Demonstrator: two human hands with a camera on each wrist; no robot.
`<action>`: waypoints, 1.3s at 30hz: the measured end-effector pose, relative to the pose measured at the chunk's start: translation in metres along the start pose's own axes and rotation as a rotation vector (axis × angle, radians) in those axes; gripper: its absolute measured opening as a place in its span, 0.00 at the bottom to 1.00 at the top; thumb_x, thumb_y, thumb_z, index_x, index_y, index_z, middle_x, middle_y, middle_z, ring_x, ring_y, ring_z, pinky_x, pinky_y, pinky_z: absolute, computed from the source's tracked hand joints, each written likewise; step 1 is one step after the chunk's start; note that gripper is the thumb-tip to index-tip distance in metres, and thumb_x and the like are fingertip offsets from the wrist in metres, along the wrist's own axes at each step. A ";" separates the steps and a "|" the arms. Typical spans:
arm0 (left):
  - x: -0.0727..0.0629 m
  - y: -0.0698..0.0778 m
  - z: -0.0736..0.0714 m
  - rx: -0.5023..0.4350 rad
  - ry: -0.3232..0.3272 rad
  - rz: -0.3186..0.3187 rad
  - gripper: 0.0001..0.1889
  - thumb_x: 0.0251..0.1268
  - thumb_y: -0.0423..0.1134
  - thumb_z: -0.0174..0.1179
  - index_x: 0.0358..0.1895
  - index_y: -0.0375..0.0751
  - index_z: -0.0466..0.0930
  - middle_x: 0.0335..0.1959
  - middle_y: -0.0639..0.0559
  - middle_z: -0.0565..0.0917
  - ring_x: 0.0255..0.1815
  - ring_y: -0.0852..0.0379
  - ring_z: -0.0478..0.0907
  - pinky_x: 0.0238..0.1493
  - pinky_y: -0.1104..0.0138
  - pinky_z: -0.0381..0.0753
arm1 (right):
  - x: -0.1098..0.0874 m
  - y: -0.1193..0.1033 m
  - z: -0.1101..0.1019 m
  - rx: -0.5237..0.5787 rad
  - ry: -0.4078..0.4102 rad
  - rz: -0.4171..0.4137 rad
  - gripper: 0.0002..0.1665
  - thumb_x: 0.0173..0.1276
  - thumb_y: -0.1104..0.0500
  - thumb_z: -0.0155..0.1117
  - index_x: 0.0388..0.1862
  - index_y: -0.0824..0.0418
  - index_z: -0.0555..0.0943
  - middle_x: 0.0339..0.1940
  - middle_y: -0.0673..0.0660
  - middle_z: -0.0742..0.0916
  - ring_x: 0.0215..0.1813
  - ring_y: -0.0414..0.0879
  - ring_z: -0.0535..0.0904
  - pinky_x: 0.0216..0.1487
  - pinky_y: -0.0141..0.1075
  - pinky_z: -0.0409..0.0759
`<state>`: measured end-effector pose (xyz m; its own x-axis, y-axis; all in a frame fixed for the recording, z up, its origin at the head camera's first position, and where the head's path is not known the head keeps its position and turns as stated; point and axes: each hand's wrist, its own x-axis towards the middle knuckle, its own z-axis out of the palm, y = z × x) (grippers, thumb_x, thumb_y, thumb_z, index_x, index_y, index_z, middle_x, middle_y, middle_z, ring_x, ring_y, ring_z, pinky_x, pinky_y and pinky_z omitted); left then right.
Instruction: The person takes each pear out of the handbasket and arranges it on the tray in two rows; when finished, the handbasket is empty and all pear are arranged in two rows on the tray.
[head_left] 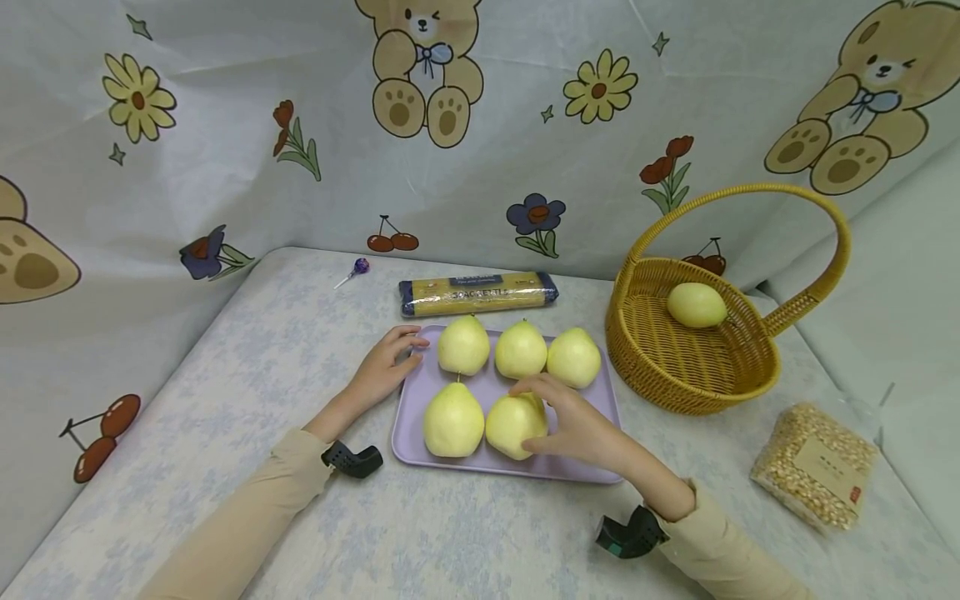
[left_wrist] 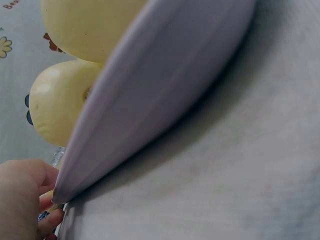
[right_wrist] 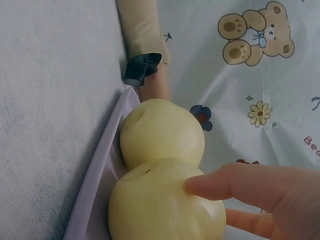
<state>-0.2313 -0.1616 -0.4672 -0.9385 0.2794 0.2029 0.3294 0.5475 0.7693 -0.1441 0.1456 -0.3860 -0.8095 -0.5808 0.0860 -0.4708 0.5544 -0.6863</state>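
A lilac tray (head_left: pixel 555 467) holds several pale yellow-green pears, three along the back and two in front. My right hand (head_left: pixel 581 425) grips the front right pear (head_left: pixel 513 425), thumb on its near side and fingers over its far side; this pear (right_wrist: pixel 165 205) still sits on the tray. Beside it stands the front left pear (head_left: pixel 453 421), touching it. At the tray's left rim, my left hand (head_left: pixel 386 367) holds the edge; in the left wrist view its fingers (left_wrist: pixel 49 224) lie around the corner of the rim.
To the right stands a yellow wicker basket (head_left: pixel 690 400) with a tall handle and one pear (head_left: pixel 696 305) inside. A spaghetti pack (head_left: pixel 480 294) lies behind the tray, a lollipop (head_left: pixel 361 266) at the back left. A bag of corn kernels (head_left: pixel 813 467) lies at the right.
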 end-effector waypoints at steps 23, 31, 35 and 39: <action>-0.001 0.000 0.001 -0.018 -0.005 -0.005 0.14 0.68 0.37 0.55 0.53 0.38 0.79 0.67 0.42 0.69 0.70 0.41 0.64 0.71 0.47 0.62 | -0.001 -0.001 -0.012 0.052 -0.052 -0.114 0.33 0.51 0.75 0.60 0.60 0.63 0.73 0.68 0.64 0.73 0.71 0.57 0.67 0.69 0.55 0.66; -0.002 0.000 0.002 -0.017 0.000 0.004 0.14 0.68 0.37 0.55 0.53 0.37 0.79 0.66 0.41 0.69 0.70 0.41 0.64 0.71 0.47 0.63 | 0.002 0.002 -0.055 0.107 0.220 -0.106 0.22 0.63 0.72 0.59 0.57 0.69 0.74 0.58 0.65 0.80 0.58 0.31 0.74 0.57 0.44 0.80; -0.002 -0.001 0.001 -0.011 0.008 0.007 0.14 0.68 0.37 0.55 0.53 0.38 0.79 0.67 0.42 0.69 0.70 0.40 0.64 0.71 0.47 0.63 | 0.009 0.013 -0.086 0.156 0.344 -0.018 0.19 0.67 0.69 0.57 0.56 0.71 0.74 0.52 0.47 0.83 0.52 0.27 0.76 0.52 0.25 0.78; -0.002 -0.001 0.001 -0.016 0.010 0.012 0.14 0.68 0.36 0.55 0.53 0.38 0.79 0.66 0.42 0.69 0.70 0.40 0.64 0.71 0.47 0.63 | 0.013 0.029 -0.115 0.186 0.447 0.112 0.18 0.70 0.61 0.57 0.57 0.65 0.75 0.46 0.33 0.80 0.51 0.30 0.76 0.49 0.18 0.73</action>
<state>-0.2299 -0.1617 -0.4693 -0.9357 0.2776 0.2179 0.3385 0.5313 0.7766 -0.2087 0.2228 -0.3218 -0.9419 -0.1887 0.2779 -0.3348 0.4589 -0.8230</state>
